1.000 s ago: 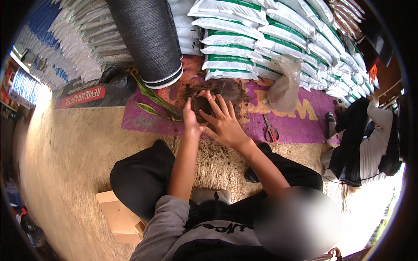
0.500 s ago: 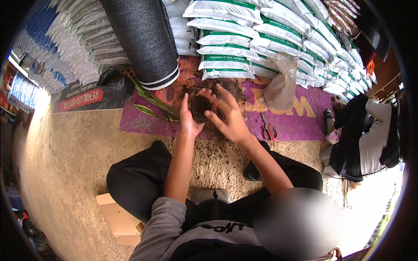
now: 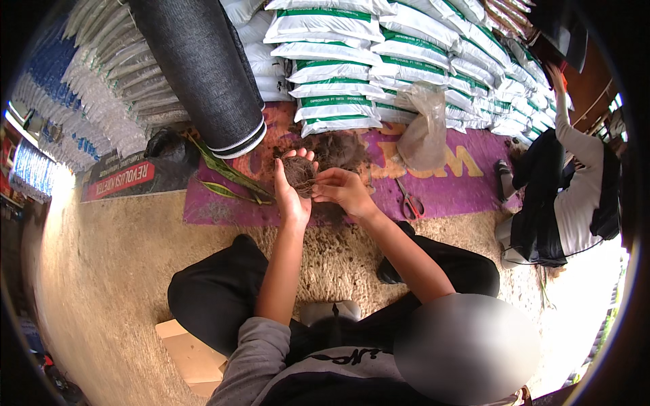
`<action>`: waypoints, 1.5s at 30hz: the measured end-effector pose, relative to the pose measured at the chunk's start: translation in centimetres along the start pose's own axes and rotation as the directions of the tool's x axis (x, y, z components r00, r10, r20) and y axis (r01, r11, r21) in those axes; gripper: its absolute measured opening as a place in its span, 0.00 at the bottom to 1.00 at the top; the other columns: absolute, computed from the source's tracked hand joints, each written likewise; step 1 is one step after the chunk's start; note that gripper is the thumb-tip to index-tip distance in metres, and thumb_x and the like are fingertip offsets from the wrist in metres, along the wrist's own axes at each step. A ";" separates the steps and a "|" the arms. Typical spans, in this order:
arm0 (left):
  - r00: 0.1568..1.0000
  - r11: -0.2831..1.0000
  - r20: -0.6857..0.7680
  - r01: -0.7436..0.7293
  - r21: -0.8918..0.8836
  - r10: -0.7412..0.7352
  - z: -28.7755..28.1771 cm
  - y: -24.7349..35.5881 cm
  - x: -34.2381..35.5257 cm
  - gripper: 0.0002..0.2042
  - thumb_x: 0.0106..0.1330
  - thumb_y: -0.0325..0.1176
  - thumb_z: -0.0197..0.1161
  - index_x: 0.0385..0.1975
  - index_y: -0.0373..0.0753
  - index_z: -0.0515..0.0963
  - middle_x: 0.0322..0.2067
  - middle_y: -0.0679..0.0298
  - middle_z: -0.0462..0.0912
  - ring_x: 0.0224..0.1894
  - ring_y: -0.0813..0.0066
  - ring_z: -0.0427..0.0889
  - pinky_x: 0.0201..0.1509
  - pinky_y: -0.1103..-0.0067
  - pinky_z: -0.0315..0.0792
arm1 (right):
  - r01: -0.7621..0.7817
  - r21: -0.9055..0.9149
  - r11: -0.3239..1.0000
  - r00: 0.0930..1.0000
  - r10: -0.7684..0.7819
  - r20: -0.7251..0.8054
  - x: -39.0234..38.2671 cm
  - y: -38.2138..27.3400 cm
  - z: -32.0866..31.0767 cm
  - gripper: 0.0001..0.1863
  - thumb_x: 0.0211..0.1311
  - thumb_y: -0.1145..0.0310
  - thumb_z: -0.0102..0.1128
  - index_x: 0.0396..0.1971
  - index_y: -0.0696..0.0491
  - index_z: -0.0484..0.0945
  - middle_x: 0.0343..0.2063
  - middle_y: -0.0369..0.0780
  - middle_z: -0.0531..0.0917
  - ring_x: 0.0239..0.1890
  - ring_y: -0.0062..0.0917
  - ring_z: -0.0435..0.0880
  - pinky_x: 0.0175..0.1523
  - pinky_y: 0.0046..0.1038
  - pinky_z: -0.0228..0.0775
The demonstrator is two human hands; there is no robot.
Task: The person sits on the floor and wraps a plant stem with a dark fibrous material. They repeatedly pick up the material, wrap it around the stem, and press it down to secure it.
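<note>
Since the earlier frame, the right hand (image 3: 347, 192) has come off the top of the soil clump (image 3: 298, 174) to its right edge; a co-worker (image 3: 577, 177), well off to the clump's right, has raised an arm.

Clump: brown, fibrous, roundish, sitting in the left hand (image 3: 294, 201), held up over the purple sheet (image 3: 467, 197). Left hand palm up, cupped under and around the clump, fingertips showing past its far side. Right hand: thumb and fingertips drawn together in a pinch against the clump's near right edge; too fine from here to tell what's between them.

Around the clump: loose dark soil (image 3: 342, 150) just beyond it and to the right, on the sheet. Long green leaves with yellow edges (image 3: 223, 166) to its left. Red-handled scissors (image 3: 410, 204) to its right, blades slightly apart. Crumpled clear plastic bag (image 3: 424, 139) farther right and beyond. Big black roll (image 3: 203, 81) beyond, to its left. White-and-green sacks (image 3: 338, 71) stacked behind everything.
</note>
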State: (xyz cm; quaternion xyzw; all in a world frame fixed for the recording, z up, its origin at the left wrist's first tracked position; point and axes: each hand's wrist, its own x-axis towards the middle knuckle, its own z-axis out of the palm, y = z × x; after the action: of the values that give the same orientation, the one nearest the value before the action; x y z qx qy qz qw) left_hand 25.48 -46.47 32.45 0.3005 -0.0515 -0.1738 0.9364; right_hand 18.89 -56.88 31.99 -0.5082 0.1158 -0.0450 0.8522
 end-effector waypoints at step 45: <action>0.989 0.865 0.135 -0.021 0.500 -0.054 0.2 -0.4 0.3 0.23 0.68 0.44 0.51 0.57 0.35 0.66 0.38 0.64 0.76 0.33 0.83 0.72 0.34 0.82 0.66 | 0.288 -0.473 0.833 0.906 -0.398 -0.148 -0.1 -3.1 -1.7 0.11 0.53 0.74 0.64 0.36 0.61 0.76 0.29 0.38 0.82 0.29 0.15 0.79 0.30 0.17 0.71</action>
State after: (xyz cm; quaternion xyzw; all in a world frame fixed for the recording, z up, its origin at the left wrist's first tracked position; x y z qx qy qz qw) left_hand 25.62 -46.99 32.39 0.5199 -0.1599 -0.1840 0.8187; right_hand 18.54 -59.82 33.92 -0.6908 0.1314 -0.2319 0.6722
